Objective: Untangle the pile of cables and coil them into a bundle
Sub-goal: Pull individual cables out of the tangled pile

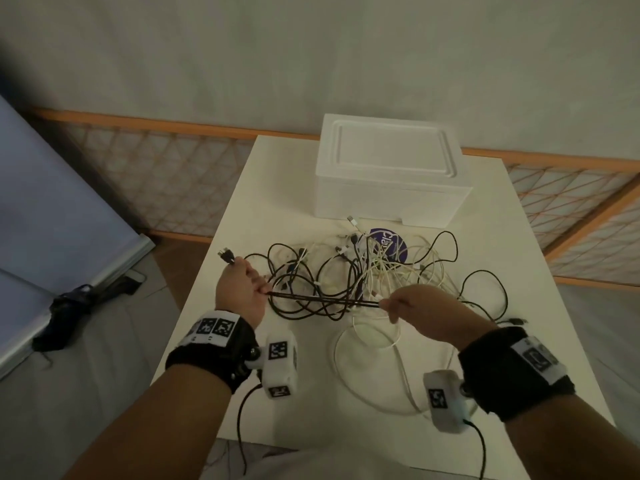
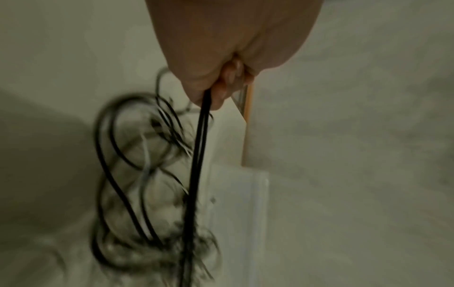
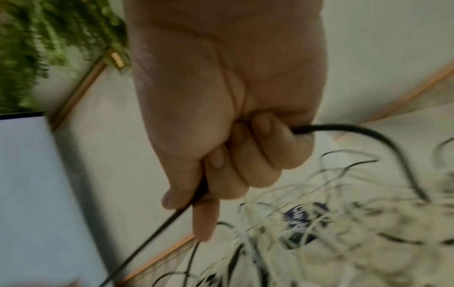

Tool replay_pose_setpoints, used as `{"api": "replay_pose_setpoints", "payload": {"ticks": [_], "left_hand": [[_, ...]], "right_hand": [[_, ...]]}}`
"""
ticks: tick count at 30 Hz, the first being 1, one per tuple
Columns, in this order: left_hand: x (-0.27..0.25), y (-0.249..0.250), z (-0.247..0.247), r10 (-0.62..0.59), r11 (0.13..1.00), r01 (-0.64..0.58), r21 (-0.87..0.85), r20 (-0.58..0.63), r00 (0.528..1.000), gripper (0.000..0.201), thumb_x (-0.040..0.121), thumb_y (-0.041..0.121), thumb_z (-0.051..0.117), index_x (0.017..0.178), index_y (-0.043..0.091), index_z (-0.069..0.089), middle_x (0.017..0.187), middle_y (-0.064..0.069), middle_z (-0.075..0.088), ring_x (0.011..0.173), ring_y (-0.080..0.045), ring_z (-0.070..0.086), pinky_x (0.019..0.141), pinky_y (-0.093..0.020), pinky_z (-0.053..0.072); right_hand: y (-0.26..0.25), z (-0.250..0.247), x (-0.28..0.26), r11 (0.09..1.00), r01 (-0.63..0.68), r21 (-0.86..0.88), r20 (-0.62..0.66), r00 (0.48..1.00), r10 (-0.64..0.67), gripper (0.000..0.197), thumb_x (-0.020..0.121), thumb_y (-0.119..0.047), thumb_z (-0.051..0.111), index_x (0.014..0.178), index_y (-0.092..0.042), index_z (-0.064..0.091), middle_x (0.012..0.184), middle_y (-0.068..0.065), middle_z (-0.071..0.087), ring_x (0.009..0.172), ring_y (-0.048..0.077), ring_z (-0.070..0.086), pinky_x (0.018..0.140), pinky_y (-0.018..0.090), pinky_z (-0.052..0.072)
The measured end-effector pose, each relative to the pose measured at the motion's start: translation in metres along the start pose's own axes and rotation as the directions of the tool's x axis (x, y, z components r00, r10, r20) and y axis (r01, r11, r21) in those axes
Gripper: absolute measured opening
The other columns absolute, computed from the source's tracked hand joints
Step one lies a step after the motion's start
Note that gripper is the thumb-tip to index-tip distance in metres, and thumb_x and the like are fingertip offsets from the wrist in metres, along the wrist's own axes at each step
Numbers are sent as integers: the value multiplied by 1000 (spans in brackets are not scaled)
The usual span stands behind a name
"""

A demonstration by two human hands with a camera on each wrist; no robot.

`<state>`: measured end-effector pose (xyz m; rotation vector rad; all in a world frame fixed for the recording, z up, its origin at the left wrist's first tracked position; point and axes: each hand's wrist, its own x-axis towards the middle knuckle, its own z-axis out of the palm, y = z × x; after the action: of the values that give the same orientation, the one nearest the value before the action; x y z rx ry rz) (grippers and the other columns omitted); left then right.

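A tangle of black and white cables (image 1: pixel 363 268) lies in the middle of the white table (image 1: pixel 277 188). My left hand (image 1: pixel 242 289) grips several strands of a black cable (image 1: pixel 325 301) in its fist, and the cable's plugs (image 1: pixel 227 255) stick out past the knuckles. My right hand (image 1: pixel 415 310) pinches the same black strands, which run taut between the two hands just above the table. The left wrist view shows the left hand (image 2: pixel 216 58) with the black cable (image 2: pixel 196 165) running down from it. In the right wrist view the right hand (image 3: pixel 221 116) is curled round the black cable (image 3: pixel 339 128).
A white foam box (image 1: pixel 391 171) with its lid on stands behind the pile. A purple round label (image 1: pixel 388 244) lies under the cables. A loose white cable loop (image 1: pixel 367 341) lies near the front edge. A wooden lattice rail (image 1: pixel 173 181) runs behind the table.
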<state>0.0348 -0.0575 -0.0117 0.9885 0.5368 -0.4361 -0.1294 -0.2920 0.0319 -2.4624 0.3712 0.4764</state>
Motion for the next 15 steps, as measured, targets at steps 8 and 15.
{"api": "replay_pose_setpoints", "payload": {"ticks": [8, 15], "left_hand": [[-9, -56, -33, -102, 938, 132, 321, -108, 989, 33, 101, 18, 37, 68, 13, 38, 56, -1, 29, 44, -14, 25, 49, -28, 26], [-18, -72, -30, -64, 930, 87, 357, -76, 995, 33, 103, 21, 36, 72, 13, 42, 56, 0, 29, 38, -8, 26, 47, -26, 28]], "right_hand": [[37, 29, -18, 941, -337, 11, 440, 847, 298, 43, 96, -44, 44, 87, -7, 64, 66, 6, 60, 48, 16, 54, 49, 25, 46], [53, 67, -7, 960, -225, -166, 104, 964, 244, 21, 94, -11, 41, 101, -9, 60, 98, 11, 63, 87, 25, 64, 71, 30, 45]]}}
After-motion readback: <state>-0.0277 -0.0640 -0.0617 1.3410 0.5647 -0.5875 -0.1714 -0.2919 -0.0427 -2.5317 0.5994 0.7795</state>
